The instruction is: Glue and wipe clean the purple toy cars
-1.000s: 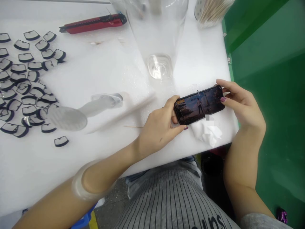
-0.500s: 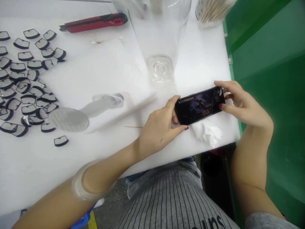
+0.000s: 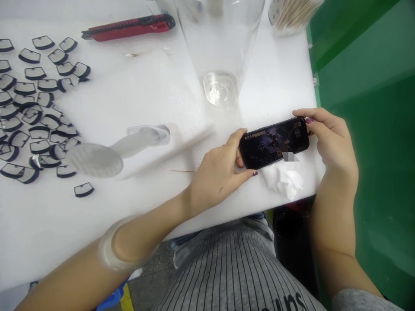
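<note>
A black phone (image 3: 274,141) with a lit screen is held sideways just above the white table's (image 3: 145,95) right front corner. My left hand (image 3: 218,172) grips its left end, fingers curled round the edge. My right hand (image 3: 329,138) grips the right end, thumb over the screen's corner. A crumpled white tissue (image 3: 283,179) lies on the table directly under the phone. My left forearm, with a pale bangle (image 3: 112,248), rests across the table's front edge.
Several small black-rimmed clear parts (image 3: 35,108) are scattered at the left. A red utility knife (image 3: 128,26) lies at the back. A clear tall vessel (image 3: 220,52) stands behind the phone, a translucent handled tool (image 3: 110,153) lies mid-table, wooden sticks (image 3: 293,13) at back right. A green floor (image 3: 372,129) lies to the right.
The phone's screen picture changed from a standing figure to another scene. My right hand shifted slightly, its fingers now curled more over the phone's right end. My left hand stayed put.
</note>
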A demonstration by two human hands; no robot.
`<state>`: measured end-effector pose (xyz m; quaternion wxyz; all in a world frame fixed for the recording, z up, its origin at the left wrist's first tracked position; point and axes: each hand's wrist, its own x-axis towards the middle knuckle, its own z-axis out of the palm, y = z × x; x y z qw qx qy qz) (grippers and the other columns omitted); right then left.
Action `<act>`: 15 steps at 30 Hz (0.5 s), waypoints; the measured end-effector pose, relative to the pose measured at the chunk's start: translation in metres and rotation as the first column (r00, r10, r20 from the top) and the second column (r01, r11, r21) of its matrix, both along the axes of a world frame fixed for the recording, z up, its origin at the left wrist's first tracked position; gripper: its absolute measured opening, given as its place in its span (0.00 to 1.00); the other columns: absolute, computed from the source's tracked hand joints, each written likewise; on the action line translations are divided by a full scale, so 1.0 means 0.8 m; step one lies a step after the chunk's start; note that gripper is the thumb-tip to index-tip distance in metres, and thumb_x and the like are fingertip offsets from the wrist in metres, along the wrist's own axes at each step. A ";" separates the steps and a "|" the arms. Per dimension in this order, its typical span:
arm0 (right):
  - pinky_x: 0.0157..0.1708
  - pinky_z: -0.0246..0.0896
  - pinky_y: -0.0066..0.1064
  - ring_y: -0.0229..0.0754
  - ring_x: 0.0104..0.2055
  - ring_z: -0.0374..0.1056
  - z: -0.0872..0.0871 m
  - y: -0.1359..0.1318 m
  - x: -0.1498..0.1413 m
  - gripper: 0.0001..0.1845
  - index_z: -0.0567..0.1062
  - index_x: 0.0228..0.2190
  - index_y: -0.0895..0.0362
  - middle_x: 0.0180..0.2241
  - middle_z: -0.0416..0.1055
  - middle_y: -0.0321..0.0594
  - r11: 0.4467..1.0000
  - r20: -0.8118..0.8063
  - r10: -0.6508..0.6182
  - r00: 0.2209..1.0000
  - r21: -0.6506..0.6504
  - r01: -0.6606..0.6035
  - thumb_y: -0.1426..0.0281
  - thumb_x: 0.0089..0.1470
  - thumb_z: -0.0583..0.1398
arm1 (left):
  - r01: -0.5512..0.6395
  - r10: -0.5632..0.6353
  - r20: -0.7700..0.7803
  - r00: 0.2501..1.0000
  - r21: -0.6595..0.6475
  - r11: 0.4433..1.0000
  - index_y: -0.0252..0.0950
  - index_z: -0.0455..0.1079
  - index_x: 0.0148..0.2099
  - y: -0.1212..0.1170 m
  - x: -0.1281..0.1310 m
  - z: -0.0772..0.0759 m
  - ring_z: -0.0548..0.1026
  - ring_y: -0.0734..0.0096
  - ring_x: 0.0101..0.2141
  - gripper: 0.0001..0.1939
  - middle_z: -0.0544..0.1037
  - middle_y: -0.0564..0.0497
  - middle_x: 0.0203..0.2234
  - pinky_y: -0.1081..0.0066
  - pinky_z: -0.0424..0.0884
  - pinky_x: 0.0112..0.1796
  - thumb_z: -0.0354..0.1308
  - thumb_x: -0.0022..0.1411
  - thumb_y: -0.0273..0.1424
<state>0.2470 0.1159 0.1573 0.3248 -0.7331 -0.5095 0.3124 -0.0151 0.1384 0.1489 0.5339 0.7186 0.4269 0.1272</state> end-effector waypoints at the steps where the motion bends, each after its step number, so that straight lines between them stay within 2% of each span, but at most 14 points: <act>1: 0.55 0.64 0.47 0.48 0.48 0.69 0.000 0.000 -0.001 0.16 0.81 0.42 0.48 0.41 0.74 0.35 1.000 0.002 0.000 1.000 0.001 0.000 0.70 0.55 0.56 | 0.001 -0.001 -0.001 1.000 0.000 1.000 0.35 0.53 0.67 0.000 0.000 0.000 0.78 0.67 0.33 0.39 0.76 0.54 0.31 0.70 0.72 0.35 0.63 0.59 0.39; 4: 0.55 0.64 0.47 0.48 0.47 0.69 0.001 -0.001 -0.002 0.17 0.80 0.43 0.47 0.41 0.74 0.35 1.000 -0.001 0.012 1.000 0.001 -0.012 0.71 0.53 0.58 | 0.008 -0.008 -0.002 1.000 0.000 1.000 0.34 0.53 0.67 0.000 0.000 0.001 0.78 0.67 0.34 0.39 0.76 0.54 0.31 0.70 0.72 0.35 0.64 0.59 0.39; 8: 0.58 0.61 0.49 0.48 0.50 0.67 0.009 -0.003 0.004 0.20 0.80 0.45 0.47 0.44 0.72 0.36 0.999 0.000 0.043 0.999 -0.028 -0.043 0.70 0.55 0.54 | 0.007 -0.007 -0.021 1.000 0.005 1.000 0.34 0.52 0.68 0.000 0.000 0.001 0.78 0.66 0.33 0.40 0.76 0.54 0.31 0.69 0.72 0.36 0.63 0.59 0.40; 11: 0.60 0.58 0.51 0.52 0.56 0.63 0.020 -0.007 0.014 0.28 0.72 0.55 0.46 0.52 0.66 0.40 0.955 0.087 0.287 0.954 -0.103 -0.278 0.68 0.52 0.58 | 0.015 -0.015 -0.030 0.999 0.007 1.000 0.34 0.52 0.68 0.001 0.000 0.001 0.78 0.65 0.34 0.40 0.76 0.54 0.32 0.69 0.73 0.36 0.63 0.59 0.40; 13: 0.64 0.52 0.55 0.58 0.63 0.56 0.028 -0.008 0.017 0.37 0.66 0.61 0.46 0.59 0.60 0.43 0.889 0.176 0.452 0.875 -0.165 -0.426 0.63 0.49 0.63 | 0.023 -0.022 -0.028 0.999 0.005 1.000 0.34 0.53 0.67 0.001 0.001 0.001 0.78 0.65 0.34 0.39 0.75 0.53 0.31 0.69 0.72 0.34 0.63 0.59 0.39; 15: 0.66 0.45 0.58 0.62 0.66 0.49 0.032 -0.006 0.013 0.42 0.63 0.63 0.47 0.64 0.55 0.44 0.835 0.260 0.550 0.794 -0.196 -0.514 0.61 0.47 0.66 | 0.026 -0.026 -0.023 0.999 -0.004 1.000 0.32 0.53 0.67 0.002 0.002 0.001 0.78 0.64 0.34 0.39 0.75 0.53 0.31 0.70 0.72 0.33 0.63 0.59 0.38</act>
